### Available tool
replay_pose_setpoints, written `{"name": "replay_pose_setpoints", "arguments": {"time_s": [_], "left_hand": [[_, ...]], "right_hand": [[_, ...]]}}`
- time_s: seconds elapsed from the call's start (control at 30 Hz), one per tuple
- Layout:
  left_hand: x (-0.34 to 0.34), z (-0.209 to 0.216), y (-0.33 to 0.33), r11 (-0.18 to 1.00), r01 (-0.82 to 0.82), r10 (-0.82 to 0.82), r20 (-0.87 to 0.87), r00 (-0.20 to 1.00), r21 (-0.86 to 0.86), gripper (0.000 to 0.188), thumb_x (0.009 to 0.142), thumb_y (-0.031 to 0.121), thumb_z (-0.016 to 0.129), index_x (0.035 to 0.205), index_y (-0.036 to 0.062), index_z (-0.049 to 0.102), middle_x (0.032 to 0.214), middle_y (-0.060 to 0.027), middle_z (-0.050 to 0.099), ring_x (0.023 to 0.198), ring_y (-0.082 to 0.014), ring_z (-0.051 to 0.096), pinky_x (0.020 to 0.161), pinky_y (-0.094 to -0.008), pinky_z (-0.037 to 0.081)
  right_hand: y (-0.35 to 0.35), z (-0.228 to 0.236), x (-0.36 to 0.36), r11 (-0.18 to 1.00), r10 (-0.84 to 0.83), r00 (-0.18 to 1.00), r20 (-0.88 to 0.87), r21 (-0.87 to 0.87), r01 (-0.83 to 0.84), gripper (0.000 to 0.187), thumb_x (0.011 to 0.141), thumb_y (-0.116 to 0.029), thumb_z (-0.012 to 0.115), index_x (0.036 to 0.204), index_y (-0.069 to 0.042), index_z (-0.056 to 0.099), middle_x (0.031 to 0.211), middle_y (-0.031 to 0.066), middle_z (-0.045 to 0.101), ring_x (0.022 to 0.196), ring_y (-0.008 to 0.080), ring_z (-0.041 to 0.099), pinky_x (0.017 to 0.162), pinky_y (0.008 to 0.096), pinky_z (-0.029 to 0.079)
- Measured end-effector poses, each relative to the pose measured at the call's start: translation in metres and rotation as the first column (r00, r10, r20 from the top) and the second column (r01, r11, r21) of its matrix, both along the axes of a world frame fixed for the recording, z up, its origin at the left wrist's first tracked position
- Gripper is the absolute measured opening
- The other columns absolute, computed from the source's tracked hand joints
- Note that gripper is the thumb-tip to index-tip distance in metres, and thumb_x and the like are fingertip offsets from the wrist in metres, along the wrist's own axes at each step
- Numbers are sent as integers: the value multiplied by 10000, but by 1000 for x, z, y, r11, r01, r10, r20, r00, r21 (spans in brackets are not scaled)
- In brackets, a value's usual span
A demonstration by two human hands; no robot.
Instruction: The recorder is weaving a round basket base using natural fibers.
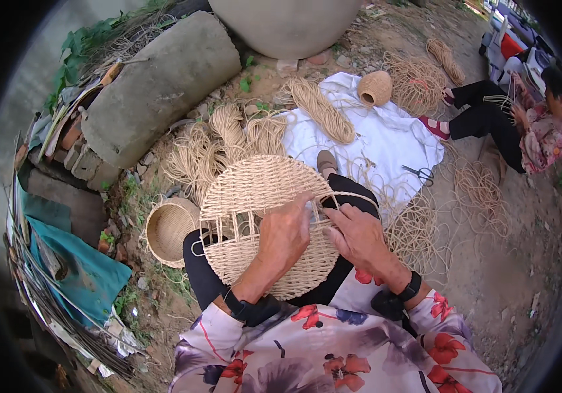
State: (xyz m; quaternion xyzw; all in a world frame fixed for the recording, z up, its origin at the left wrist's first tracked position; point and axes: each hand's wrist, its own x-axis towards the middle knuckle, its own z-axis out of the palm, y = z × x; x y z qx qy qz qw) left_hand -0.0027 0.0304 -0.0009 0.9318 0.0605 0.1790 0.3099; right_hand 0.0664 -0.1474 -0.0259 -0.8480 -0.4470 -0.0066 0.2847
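A round flat woven mat (254, 190) of pale straw rope rests on my lap, partly woven, with open spokes showing near its middle. My left hand (284, 236) lies on the mat's centre, fingers curled over the weave and spokes. My right hand (358, 234) sits at the mat's right edge, pinching a strand of rope (353, 195) that runs across toward the rim. Both wrists wear black bands.
A small woven basket (168, 229) lies on the ground to my left. Bundles of rope (215, 147) lie ahead, scissors (419, 173) and a small woven pot (375, 88) on a white cloth (385, 141). Another person (523, 124) sits at the right. Concrete cylinder (160, 85) far left.
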Motion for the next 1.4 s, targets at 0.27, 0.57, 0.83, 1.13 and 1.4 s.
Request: {"name": "replay_pose_setpoints", "arguments": {"time_s": [0.27, 0.57, 0.83, 1.13, 1.4], "left_hand": [[7, -14, -20, 973, 73, -51, -101, 994, 219, 640, 802, 29, 627, 1411, 150, 473, 877, -201, 656, 742, -391, 661, 634, -483, 523], [13, -21, -5, 980, 184, -184, 11, 983, -81, 606, 807, -42, 546, 1397, 90, 505, 926, -231, 675, 787, -407, 659, 721, -482, 528], [-8, -14, -5, 578, -54, -15, -77, 997, -814, 340, 915, 30, 630, 1241, 73, 545, 842, 14, 613, 605, -20, 480, 514, -201, 406], [-26, 7, 31, 592, -84, -163, -221, 961, -802, 221, 920, 131, 640, 1131, 69, 621, 781, 34, 592, 585, -46, 448, 492, -233, 354], [-34, -1, 21, 1000, 10, -12, -75, 997, -21, 157, 835, 175, 684, 923, 46, 705, 706, -145, 626, 648, -303, 638, 621, -400, 497]], "right_hand": [[3, 10, -3, 996, -78, 988, -132, -41, 73, 299, 933, -292, 592, 1150, -101, 669, 870, 152, 579, 741, 374, 632, 641, 485, 491], [2, 4, -3, 999, -26, 977, -211, -30, 20, 233, 954, -270, 574, 1108, -110, 643, 935, 145, 539, 812, 370, 631, 685, 488, 493], [-12, 3, 1, 994, 0, 878, -478, 99, 54, 549, 867, -378, 698, 1304, -89, 536, 1175, 154, 616, 992, 334, 642, 823, 395, 504], [-10, -8, 2, 997, 23, 935, -353, 83, 7, 485, 865, -395, 690, 1247, -108, 605, 1118, 130, 638, 996, 337, 643, 828, 413, 503], [-7, -14, 1, 996, 47, 968, -247, 91, -25, 475, 881, -360, 693, 1288, -132, 600, 990, 131, 622, 844, 320, 652, 739, 410, 516]]}}
